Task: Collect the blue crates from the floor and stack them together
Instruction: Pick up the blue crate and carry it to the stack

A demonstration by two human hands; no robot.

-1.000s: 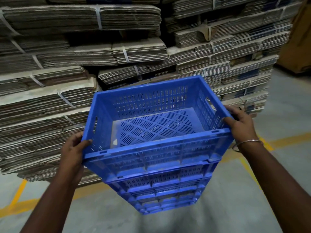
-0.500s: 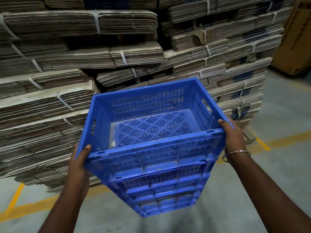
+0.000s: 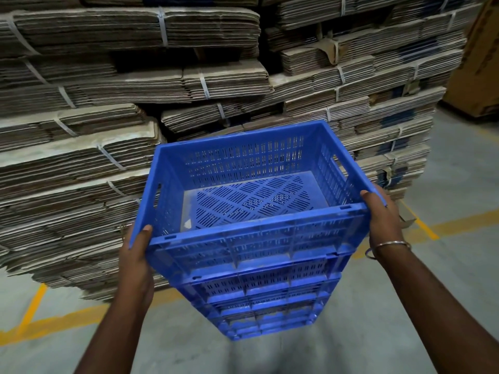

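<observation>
- Since a moment ago my hands have slid back along the side rims toward the near corners of the top crate, and the cardboard wall has drifted left across my view while the stack stays tilted away from me.
- Behind everything, the strapped bundles of flattened cardboard (image 3: 129,109) fill the whole back of the view, piled high on the concrete floor (image 3: 445,306).
- Yellow floor lines (image 3: 421,230) run across the concrete below the bundles, passing behind the crates.
- At the far right edge of the floor, a brown carton (image 3: 478,63) stands apart from the bundles.
- My blue crates (image 3: 256,244) are nested in one stack, several deep, in front of the bundles; its base hangs over the concrete, though I cannot tell whether it touches.
- My left hand (image 3: 135,257) grips the near left corner of the top crate, thumb over the rim.
- My right hand (image 3: 380,214) is clamped on the near right corner, fingers curled over the rim.
- A thin metal bangle (image 3: 388,247) sits on my right wrist.
</observation>
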